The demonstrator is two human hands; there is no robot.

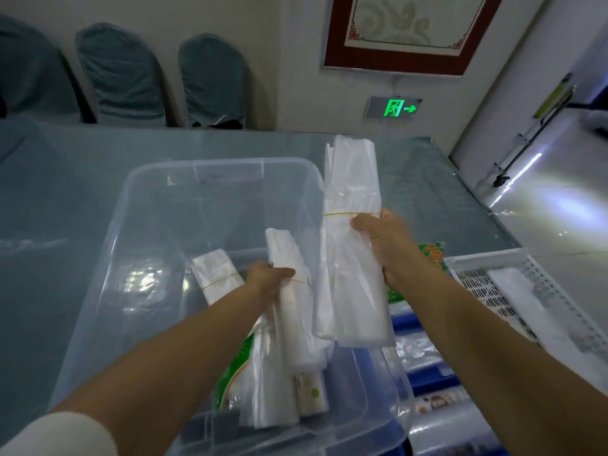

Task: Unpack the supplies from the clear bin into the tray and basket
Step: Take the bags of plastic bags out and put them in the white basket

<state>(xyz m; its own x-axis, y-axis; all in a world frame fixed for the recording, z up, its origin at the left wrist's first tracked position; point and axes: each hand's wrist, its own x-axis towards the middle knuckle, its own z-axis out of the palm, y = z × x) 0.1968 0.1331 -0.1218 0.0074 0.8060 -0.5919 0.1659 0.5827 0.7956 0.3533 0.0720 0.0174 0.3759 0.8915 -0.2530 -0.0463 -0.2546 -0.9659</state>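
The clear bin (pixel 154 199) stands on the table in front of me. My right hand (pixel 385 238) grips a large bundle of clear plastic bags (pixel 350 192) tied with a yellow rubber band, held upright over the bin's right rim. My left hand (pixel 268 279) grips a narrower white bag bundle (pixel 286 255) inside the bin. Another banded bundle (pixel 214 274) lies in the bin behind my left wrist. Below my left hand, more bags and a green printed pack (pixel 233 370) rest on the bin floor. A white perforated basket (pixel 513 291) sits at the right, and a blue tray (pixel 427 380) lies beside the bin.
The table carries a teal cloth under clear film (pixel 59 192). Three covered chairs (pixel 125 70) stand behind it against the wall. An orange-printed green pack (pixel 432 255) lies between bin and basket. The shiny floor (pixel 543 209) opens to the right.
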